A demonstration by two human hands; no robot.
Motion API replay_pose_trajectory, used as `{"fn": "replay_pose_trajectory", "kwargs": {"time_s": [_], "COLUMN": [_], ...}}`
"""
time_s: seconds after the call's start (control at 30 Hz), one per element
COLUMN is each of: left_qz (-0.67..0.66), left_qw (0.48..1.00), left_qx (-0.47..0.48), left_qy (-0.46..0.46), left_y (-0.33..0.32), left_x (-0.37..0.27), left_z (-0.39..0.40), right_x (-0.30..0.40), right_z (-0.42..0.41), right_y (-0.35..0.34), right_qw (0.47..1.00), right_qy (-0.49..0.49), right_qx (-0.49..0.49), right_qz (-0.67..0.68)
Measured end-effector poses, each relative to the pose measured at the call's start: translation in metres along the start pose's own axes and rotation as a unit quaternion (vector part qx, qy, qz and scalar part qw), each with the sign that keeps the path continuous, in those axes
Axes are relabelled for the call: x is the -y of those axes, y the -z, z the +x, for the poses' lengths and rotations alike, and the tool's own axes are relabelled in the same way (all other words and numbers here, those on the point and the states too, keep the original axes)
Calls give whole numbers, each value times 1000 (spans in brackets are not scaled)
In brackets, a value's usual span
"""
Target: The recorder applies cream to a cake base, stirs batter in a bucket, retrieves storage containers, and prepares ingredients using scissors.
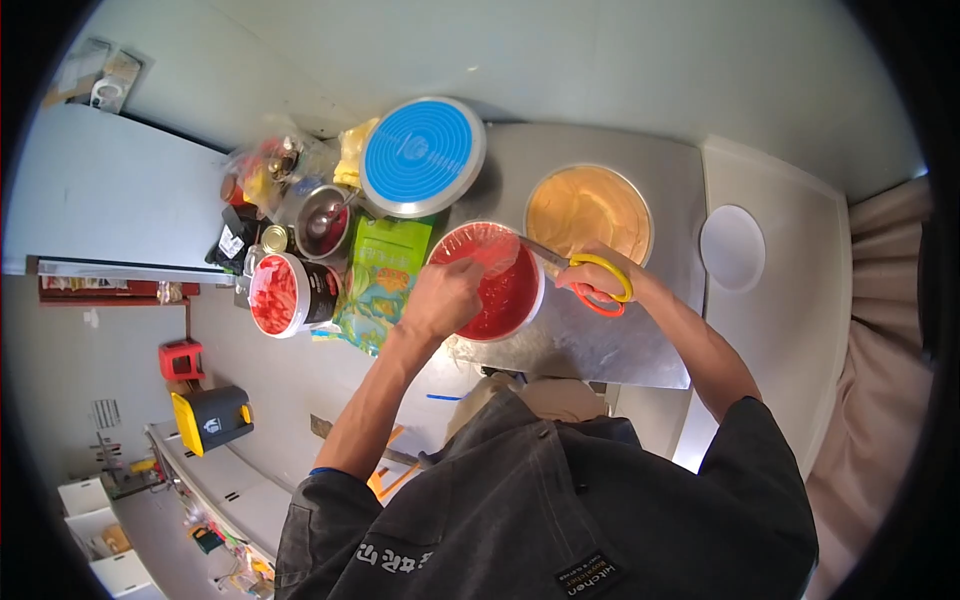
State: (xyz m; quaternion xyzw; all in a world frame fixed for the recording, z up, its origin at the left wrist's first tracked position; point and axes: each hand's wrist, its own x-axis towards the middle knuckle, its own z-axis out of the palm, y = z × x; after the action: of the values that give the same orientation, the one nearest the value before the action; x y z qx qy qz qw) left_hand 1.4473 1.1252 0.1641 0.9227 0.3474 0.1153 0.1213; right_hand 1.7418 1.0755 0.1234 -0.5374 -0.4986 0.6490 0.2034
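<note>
My left hand [444, 298] is closed on a clear plastic bag [496, 249] smeared with red, above a white-rimmed tub of red sauce [504, 309]. In my right hand [596, 274] is a pair of scissors [601, 279] with one yellow and one orange handle loop. Their blades point left and reach the edge of the bag; whether they touch the plastic I cannot tell. Just beyond my right hand sits a round pan of smooth tan filling or batter [581, 208]. A green printed pouch [386, 262] lies left of the red tub.
On the steel table [600, 352] stands a cake turntable with a blue top [420, 156]. Left of it are a steel bowl with a ladle [322, 225], a tin can [274, 238] and a tipped bucket with red contents [276, 296]. A white disc [733, 247] lies at right.
</note>
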Motion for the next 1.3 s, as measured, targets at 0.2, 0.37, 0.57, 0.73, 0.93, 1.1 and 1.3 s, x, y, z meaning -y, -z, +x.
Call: {"fn": "replay_pose_trajectory", "kwargs": {"time_s": [0.2, 0.37, 0.57, 0.73, 0.93, 1.1, 1.3], "left_qz": [-74, -60, -8, 10, -26, -11, -16], "left_qw": [977, 987, 998, 999, 982, 989, 992], "left_qx": [-156, -123, -54, -49, -173, -133, -105], "left_qy": [122, 86, 30, 14, 77, 70, 67], "left_y": [-1, 5, 5, 3, 1, 8, 9], "left_x": [5, 4, 2, 3, 4, 2, 2], "left_z": [4, 5, -1, -2, -8, -9, -11], "right_x": [-9, -16, 13, 10, 7, 11, 19], "right_z": [5, 2, 10, 21, 24, 30, 43], "right_y": [-5, -1, 8, 16, 22, 20, 26], "right_qw": [999, 998, 997, 997, 994, 996, 994], "right_qy": [-38, -21, -47, 15, 44, -25, -2], "right_qx": [13, 45, 63, 50, 51, 77, 56], "right_qz": [34, 41, 20, -48, -84, -28, -93]}}
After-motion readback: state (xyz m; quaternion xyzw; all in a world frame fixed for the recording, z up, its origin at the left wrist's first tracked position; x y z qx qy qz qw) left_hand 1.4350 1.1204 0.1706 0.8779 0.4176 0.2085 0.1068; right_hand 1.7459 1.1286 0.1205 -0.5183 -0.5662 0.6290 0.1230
